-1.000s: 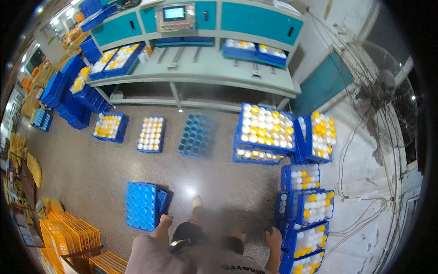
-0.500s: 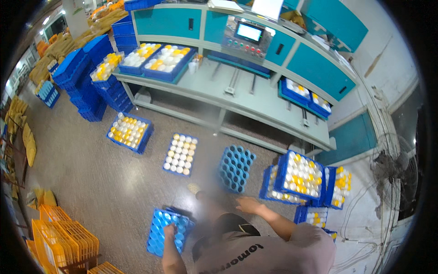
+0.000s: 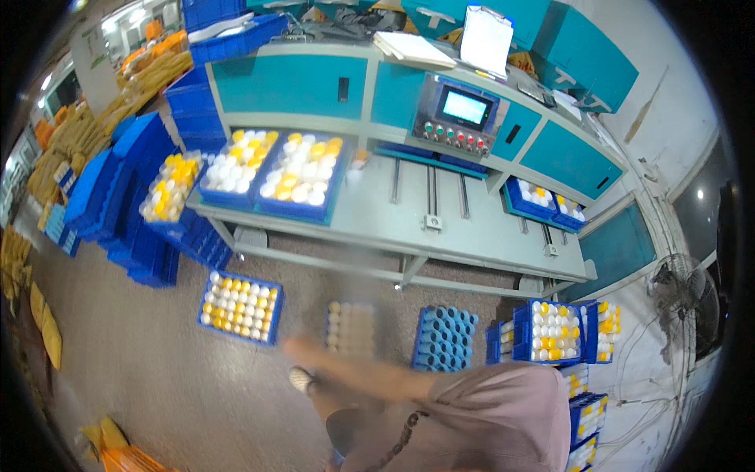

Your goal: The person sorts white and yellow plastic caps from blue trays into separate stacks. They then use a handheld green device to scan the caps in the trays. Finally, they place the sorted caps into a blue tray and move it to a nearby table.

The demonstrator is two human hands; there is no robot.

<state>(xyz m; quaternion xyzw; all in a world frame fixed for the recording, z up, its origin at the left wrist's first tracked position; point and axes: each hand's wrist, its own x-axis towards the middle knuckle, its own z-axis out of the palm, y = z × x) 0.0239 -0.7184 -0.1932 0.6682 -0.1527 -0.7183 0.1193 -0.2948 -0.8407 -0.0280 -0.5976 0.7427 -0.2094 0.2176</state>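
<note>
My right arm stretches leftward across my body, and my right hand (image 3: 297, 350) is smeared by motion, so its fingers cannot be read. The hand is over the floor, nearest a blurred low crate (image 3: 351, 326) of pale round-topped pieces. Left of it stands a blue crate (image 3: 277, 318) packed with white and yellow round-topped pieces. On the other side is a group of upright light-blue hollow tubes (image 3: 447, 340) with dark open tops. My left hand is out of sight; only a small blue patch shows at the lower edge near my leg.
A long teal and grey machine bench (image 3: 370, 212) with a control panel (image 3: 458, 114) stretches ahead, bearing filled blue crates (image 3: 303, 208). Stacked blue crates (image 3: 141, 236) stand left, more filled crates (image 3: 554, 360) right. A fan (image 3: 683, 295) is by the wall; an orange crate (image 3: 134, 459) sits lower left.
My right hand has swung from the right side across to the left. My left hand and the blue crate it was in have left the view. The view has tilted up towards the bench.
</note>
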